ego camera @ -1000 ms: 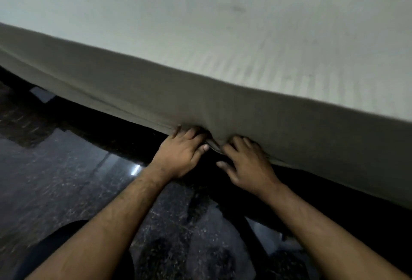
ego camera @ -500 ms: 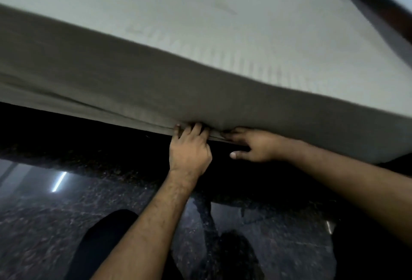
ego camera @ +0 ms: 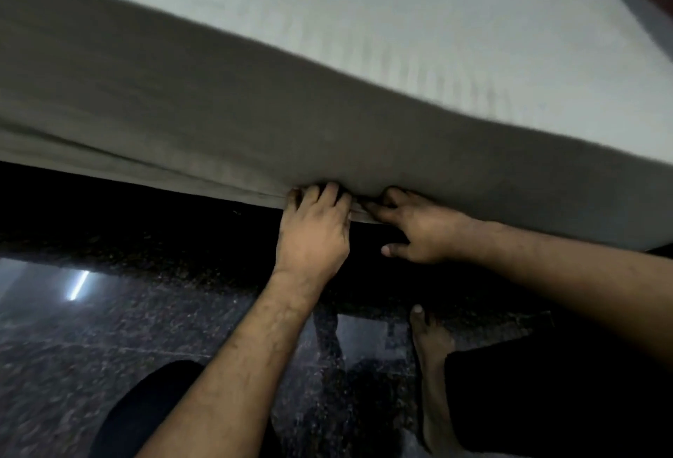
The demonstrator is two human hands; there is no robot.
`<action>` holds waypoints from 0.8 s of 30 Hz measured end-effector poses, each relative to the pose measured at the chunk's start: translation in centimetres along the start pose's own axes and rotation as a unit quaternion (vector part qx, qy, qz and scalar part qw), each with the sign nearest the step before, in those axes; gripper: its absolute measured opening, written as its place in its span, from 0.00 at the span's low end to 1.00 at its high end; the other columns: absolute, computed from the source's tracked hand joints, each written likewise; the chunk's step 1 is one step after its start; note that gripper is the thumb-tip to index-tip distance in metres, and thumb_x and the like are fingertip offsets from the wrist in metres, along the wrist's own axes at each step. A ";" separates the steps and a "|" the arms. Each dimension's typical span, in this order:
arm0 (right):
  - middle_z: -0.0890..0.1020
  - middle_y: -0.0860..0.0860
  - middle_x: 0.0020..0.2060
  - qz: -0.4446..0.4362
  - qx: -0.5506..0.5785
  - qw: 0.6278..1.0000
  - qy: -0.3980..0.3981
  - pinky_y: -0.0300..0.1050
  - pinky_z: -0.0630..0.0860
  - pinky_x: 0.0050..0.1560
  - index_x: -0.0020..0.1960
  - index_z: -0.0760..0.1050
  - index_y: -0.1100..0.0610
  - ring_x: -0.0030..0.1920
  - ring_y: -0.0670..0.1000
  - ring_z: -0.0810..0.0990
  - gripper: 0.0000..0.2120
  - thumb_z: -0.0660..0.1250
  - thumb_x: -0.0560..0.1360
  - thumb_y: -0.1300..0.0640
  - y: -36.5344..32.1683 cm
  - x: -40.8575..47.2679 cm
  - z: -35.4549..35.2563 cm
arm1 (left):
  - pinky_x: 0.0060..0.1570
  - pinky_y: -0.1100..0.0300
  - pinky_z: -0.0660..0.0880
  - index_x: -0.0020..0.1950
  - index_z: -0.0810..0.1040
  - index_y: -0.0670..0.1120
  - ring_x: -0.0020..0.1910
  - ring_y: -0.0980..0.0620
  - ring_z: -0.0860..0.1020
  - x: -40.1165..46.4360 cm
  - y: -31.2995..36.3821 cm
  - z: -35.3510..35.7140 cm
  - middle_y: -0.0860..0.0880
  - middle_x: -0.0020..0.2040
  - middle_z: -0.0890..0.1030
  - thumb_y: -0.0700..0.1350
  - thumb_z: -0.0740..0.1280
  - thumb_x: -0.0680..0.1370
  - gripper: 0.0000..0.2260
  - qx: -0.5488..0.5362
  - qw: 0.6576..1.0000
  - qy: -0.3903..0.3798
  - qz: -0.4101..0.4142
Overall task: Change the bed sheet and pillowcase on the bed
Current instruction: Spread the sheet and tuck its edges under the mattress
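A pale grey-white bed sheet (ego camera: 327, 67) covers the mattress top and hangs down its near side. Its lower hem (ego camera: 145, 177) bunches in folds along the mattress bottom edge. My left hand (ego camera: 313, 235) presses its fingers into the hem fold from below, fingertips hidden in the cloth. Just to its right, my right hand (ego camera: 418, 231) has its fingers pushed in under the mattress edge, with the thumb sticking out below. A short strip of hem (ego camera: 360, 215) shows between the two hands. No pillow or pillowcase is in view.
Below the mattress lies a dark gap and a dark bed base (ego camera: 164, 250). The floor (ego camera: 73, 348) is dark polished speckled stone with a light reflection at the left. My bare right foot (ego camera: 433, 359) and dark trouser legs stand close to the bed.
The view has swung and come closer to the mattress side. Both hands stay at the hem; the right hand has pushed further in under the edge, and my foot has come into view.
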State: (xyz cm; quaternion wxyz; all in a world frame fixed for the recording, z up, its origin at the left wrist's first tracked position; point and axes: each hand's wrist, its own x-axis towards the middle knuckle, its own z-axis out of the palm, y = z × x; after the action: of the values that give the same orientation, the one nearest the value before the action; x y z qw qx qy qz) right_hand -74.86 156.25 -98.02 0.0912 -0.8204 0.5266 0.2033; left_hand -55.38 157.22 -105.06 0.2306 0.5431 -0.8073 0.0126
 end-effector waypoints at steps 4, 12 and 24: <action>0.63 0.54 0.68 -0.009 -0.003 1.000 0.000 0.46 0.65 0.72 0.82 0.52 0.48 0.70 0.57 0.65 0.43 0.68 0.75 0.38 0.6 0.2 0.4 | 0.45 0.50 0.75 0.52 0.80 0.47 0.52 0.43 0.78 0.9 0.3 -0.9 0.47 0.52 0.78 0.45 0.68 0.70 0.11 -0.012 0.999 -0.018 0.027; 0.69 0.52 0.63 0.007 -0.032 0.995 0.089 0.53 0.79 0.56 0.70 0.66 0.53 0.64 0.55 0.73 0.30 0.67 0.74 0.41 -1.3 -1.3 0.8 | 0.59 0.48 0.73 0.65 0.74 0.45 0.58 0.43 0.76 0.4 0.2 0.7 0.45 0.60 0.77 0.47 0.73 0.68 0.26 0.002 0.994 -0.045 0.098; 0.75 0.56 0.46 -0.086 -0.151 0.955 0.242 0.52 0.76 0.32 0.55 0.72 0.57 0.44 0.58 0.79 0.11 0.55 0.79 0.54 1.1 -2.3 2.1 | 0.34 0.52 0.71 0.48 0.73 0.52 0.44 0.45 0.79 0.8 0.8 -1.0 0.49 0.42 0.79 0.45 0.68 0.75 0.06 -0.017 0.982 0.071 0.175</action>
State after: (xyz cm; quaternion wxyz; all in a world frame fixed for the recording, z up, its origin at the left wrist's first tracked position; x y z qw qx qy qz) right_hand -77.19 158.41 -98.86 -0.1465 -0.8915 0.4233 0.0675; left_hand -55.99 157.16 -103.63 0.2911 0.3872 -0.8714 0.0776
